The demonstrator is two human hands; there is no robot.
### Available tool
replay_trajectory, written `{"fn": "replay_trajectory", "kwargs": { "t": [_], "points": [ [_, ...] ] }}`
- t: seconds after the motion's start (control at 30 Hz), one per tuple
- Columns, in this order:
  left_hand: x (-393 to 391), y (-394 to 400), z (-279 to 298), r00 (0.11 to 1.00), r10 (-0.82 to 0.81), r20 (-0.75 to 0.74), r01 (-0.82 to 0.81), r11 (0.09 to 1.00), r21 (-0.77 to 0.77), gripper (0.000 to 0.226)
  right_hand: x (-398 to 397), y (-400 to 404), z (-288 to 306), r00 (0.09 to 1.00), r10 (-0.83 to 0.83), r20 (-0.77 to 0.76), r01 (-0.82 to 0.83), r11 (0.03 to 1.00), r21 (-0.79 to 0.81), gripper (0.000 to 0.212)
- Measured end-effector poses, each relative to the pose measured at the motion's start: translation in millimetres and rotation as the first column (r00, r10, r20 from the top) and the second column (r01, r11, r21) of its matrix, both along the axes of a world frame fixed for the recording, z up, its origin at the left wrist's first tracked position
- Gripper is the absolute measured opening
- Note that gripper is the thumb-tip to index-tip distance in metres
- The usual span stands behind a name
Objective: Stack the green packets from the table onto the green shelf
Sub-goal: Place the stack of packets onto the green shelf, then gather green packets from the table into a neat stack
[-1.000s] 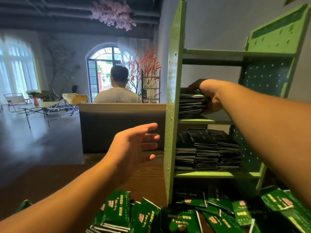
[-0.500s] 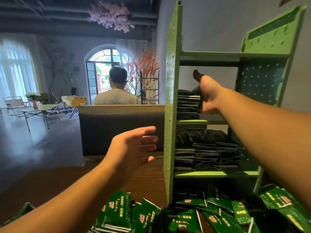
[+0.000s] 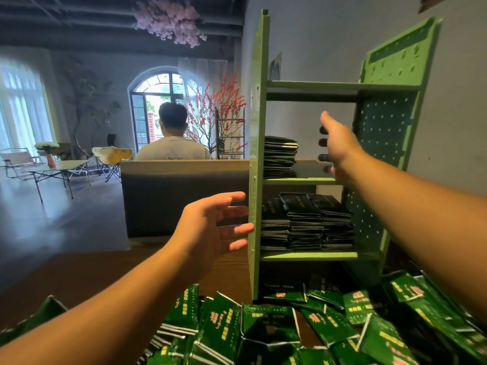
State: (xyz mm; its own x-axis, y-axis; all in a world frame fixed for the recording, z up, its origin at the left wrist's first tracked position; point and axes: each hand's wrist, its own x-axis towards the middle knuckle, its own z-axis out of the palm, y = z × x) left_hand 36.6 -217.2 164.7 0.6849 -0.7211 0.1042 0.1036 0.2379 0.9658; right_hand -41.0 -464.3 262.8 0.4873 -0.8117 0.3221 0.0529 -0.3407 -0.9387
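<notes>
A green pegboard shelf [image 3: 257,143] stands on the wooden table. One stack of dark green packets [image 3: 279,157] sits at the left of its middle level. Three stacks [image 3: 305,222] fill the level below. Loose green packets [image 3: 266,327] lie heaped on the table in front. My right hand [image 3: 336,147] hovers inside the middle level, to the right of the single stack, fingers spread and holding nothing. My left hand [image 3: 213,230] is open beside the shelf's left side panel, fingertips close to it.
A person [image 3: 172,139] sits with their back to me behind a grey partition [image 3: 184,198]. Folding tables and chairs [image 3: 60,164] stand at the far left. A grey wall [image 3: 329,48] is behind the shelf. The shelf's top level holds nothing visible.
My right hand has let go of the middle-level stack and drawn back to the right, fingers now spread. My left hand stayed near the shelf's side panel.
</notes>
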Motion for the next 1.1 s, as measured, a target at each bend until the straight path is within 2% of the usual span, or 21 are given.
{"fn": "replay_trajectory", "kwargs": {
  "t": [0.17, 0.3, 0.4, 0.5, 0.63, 0.7, 0.77, 0.83, 0.87, 0.9, 0.93, 1.0, 1.07, 1.1],
  "points": [
    [-35.1, -10.1, -10.8, 0.996, -0.080, -0.041, 0.081, 0.997, 0.003, 0.038, -54.0, 12.7, -27.0, 0.995, -0.087, -0.058, 0.066, 0.952, -0.299, 0.030],
    [-68.4, -26.4, -25.7, 0.991, -0.116, -0.070, 0.118, 0.992, 0.034, 0.034, -96.7, 18.4, -57.4, 0.987, -0.127, -0.102, 0.070, 0.896, -0.438, 0.033],
    [-96.5, -39.8, -38.8, 0.987, -0.141, -0.083, 0.146, 0.987, 0.061, 0.032, -131.7, 18.3, -85.5, 0.971, -0.142, -0.191, 0.050, 0.907, -0.417, 0.036],
    [-117.1, -49.4, -50.2, 0.982, -0.170, -0.082, 0.177, 0.980, 0.088, 0.031, -161.0, 17.5, -108.8, 0.920, -0.158, -0.359, 0.000, 0.915, -0.404, 0.043],
    [-138.3, -61.4, -74.1, 0.979, -0.194, -0.063, 0.201, 0.970, 0.136, 0.026, -201.4, 11.6, -144.5, 0.759, -0.276, -0.589, -0.039, 0.885, -0.465, 0.056],
    [-148.9, -68.2, -87.1, 0.976, -0.215, -0.029, 0.216, 0.952, 0.218, 0.022, -219.2, 4.8, -163.9, 0.603, -0.333, -0.725, -0.058, 0.888, -0.456, 0.070],
    [-159.7, -76.6, -101.3, 0.963, -0.267, 0.023, 0.246, 0.915, 0.319, 0.020, -232.2, -5.2, -182.9, 0.397, -0.325, -0.859, -0.096, 0.915, -0.391, 0.087],
    [-166.8, -81.7, -114.7, 0.931, -0.340, 0.129, 0.265, 0.877, 0.402, 0.016, -237.1, -10.4, -198.1, 0.271, -0.282, -0.921, -0.136, 0.935, -0.326, 0.103],
    [-171.2, -82.6, -120.6, 0.891, -0.393, 0.227, 0.266, 0.857, 0.441, 0.017, -238.1, -12.1, -204.4, 0.247, -0.275, -0.929, -0.144, 0.938, -0.316, 0.110],
    [-177.0, -82.9, -126.8, 0.811, -0.461, 0.361, 0.253, 0.833, 0.492, 0.023, -238.6, -12.5, -210.1, 0.232, -0.277, -0.932, -0.144, 0.938, -0.315, 0.115],
    [-183.8, -82.4, -132.3, 0.680, -0.530, 0.507, 0.223, 0.808, 0.546, 0.032, -237.7, -13.5, -215.6, 0.219, -0.286, -0.933, -0.141, 0.937, -0.320, 0.120],
    [-198.6, -81.6, -143.7, 0.297, -0.602, 0.741, 0.122, 0.794, 0.596, 0.050, -234.3, -14.1, -224.8, 0.200, -0.308, -0.930, -0.129, 0.933, -0.337, 0.124],
    [-211.1, -81.0, -151.6, -0.085, -0.566, 0.820, 0.090, 0.815, 0.572, 0.061, -230.3, -15.3, -231.4, 0.208, -0.324, -0.923, -0.103, 0.931, -0.350, 0.126],
    [-214.4, -81.9, -155.9, -0.218, -0.548, 0.808, 0.091, 0.812, 0.576, 0.063, -228.5, -16.2, -233.1, 0.219, -0.325, -0.920, -0.078, 0.934, -0.349, 0.129]
  ]
}}
